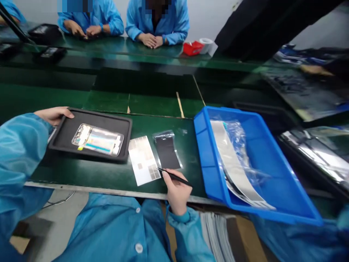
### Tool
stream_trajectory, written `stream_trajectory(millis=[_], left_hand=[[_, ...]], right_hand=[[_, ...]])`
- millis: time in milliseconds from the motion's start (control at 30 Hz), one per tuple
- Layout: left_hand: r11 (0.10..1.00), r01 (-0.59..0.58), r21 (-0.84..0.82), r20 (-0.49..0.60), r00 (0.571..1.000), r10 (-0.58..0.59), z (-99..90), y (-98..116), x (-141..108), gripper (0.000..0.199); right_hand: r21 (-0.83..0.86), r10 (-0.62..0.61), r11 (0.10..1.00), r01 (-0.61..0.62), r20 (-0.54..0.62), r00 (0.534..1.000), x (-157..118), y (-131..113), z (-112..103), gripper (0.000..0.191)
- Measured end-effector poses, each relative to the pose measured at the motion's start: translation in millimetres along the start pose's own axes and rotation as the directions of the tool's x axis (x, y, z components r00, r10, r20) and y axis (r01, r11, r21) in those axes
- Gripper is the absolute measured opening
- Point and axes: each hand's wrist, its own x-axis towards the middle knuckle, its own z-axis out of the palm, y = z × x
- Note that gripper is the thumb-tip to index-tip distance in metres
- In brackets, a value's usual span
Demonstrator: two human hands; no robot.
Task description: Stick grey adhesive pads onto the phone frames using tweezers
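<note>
My left hand [56, 115] grips the upper left corner of a black tray [125, 140]. Inside that tray lies a phone frame [99, 140] with a blue strip and a small yellow-green tab. My right hand [177, 189] pinches black tweezers [177, 177], whose tips point left at the right edge of a white sheet [140, 153] with beige and grey squares. Just beyond the tweezers, a black rectangular sheet [167, 152] in clear film lies on the green table.
To the right, a blue bin [203, 156] holds long grey strips and clear plastic. Two people in blue sit across the green bench [114, 47], near a red object [192, 48] and a white roll [207, 45]. More parts [319, 153] lie at far right.
</note>
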Motion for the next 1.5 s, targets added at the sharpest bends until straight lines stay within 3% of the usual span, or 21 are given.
stream_trajectory(millis=[33,67,133,200,267,333,433,500,533,567,600,667,700,733,767,867,1500], left_hand=[[0.998,0.066,-0.016,0.152,0.986,-0.063,2.5,3.1,2.9,0.030],[0.991,0.132,-0.018,0.319,0.940,-0.119,7.7,9.1,5.8,0.036],[0.984,0.154,0.086,0.576,0.798,-0.176,24.8,28.3,12.0,0.047],[0.976,0.034,0.216,0.704,0.687,-0.179,47.4,53.2,19.5,0.052],[0.963,-0.068,0.261,0.755,0.636,-0.159,69.6,77.8,27.8,0.052],[0.958,-0.132,0.255,0.745,0.659,-0.108,87.1,97.2,33.5,0.049],[0.948,-0.224,0.226,0.653,0.757,0.024,106.0,110.9,25.4,0.047],[0.911,-0.386,0.147,0.547,0.799,0.251,120.3,110.6,4.8,0.047],[0.850,-0.518,0.094,0.497,0.765,0.411,129.7,108.4,-8.9,0.045],[0.746,-0.665,0.039,0.472,0.670,0.573,140.7,105.4,-23.5,0.041],[0.622,-0.783,-0.012,0.489,0.538,0.687,152.9,101.9,-37.5,0.035],[0.400,-0.914,-0.072,0.575,0.290,0.765,179.0,94.9,-59.5,0.031],[0.317,-0.946,-0.067,0.614,0.211,0.761,191.2,92.0,-66.0,0.032],[0.251,-0.967,-0.041,0.644,0.167,0.747,201.9,89.5,-69.4,0.034],[0.203,-0.979,-0.001,0.664,0.151,0.732,210.4,87.5,-70.1,0.036],[0.143,-0.986,0.087,0.684,0.164,0.711,222.4,82.6,-63.7,0.039],[0.014,-0.984,0.176,0.750,0.143,0.646,213.2,78.1,-61.8,0.047]], right_hand=[[0.003,-0.001,1.000,0.001,-0.001,1.000,-0.1,-0.4,0.2,0.018],[0.004,-0.002,1.000,0.002,-0.001,1.000,-0.1,-0.7,0.3,0.018],[-0.006,0.001,1.000,-0.001,0.011,1.000,0.1,-0.8,0.3,0.018],[-0.018,0.003,1.000,-0.002,0.032,0.999,0.5,0.1,0.3,0.018],[-0.026,0.008,1.000,-0.006,0.050,0.999,0.7,0.8,0.0,0.018],[-0.033,0.023,0.999,-0.021,0.057,0.998,0.5,-0.7,-0.5,0.020],[-0.049,0.038,0.998,-0.034,0.076,0.996,1.2,-10.0,-0.2,0.021],[-0.081,0.008,0.997,0.005,0.154,0.988,4.1,-20.0,2.4,0.018],[-0.102,-0.016,0.994,0.039,0.217,0.976,6.6,-25.1,4.7,0.017],[-0.120,-0.040,0.990,0.078,0.292,0.955,9.7,-29.7,7.8,0.015],[-0.133,-0.060,0.984,0.116,0.365,0.929,13.1,-33.3,11.6,0.014],[-0.147,-0.088,0.973,0.177,0.472,0.877,20.2,-36.4,19.9,0.012],[-0.152,-0.098,0.968,0.198,0.499,0.861,23.4,-35.8,23.9,0.012],[-0.160,-0.106,0.963,0.216,0.512,0.852,26.1,-34.0,27.4,0.011],[-0.168,-0.115,0.958,0.233,0.518,0.848,28.3,-31.3,30.1,0.011],[-0.189,-0.144,0.941,0.282,0.528,0.837,32.0,-22.5,33.7,0.009],[-0.172,-0.236,0.908,0.383,0.545,0.805,31.8,-20.7,33.7,0.005]])
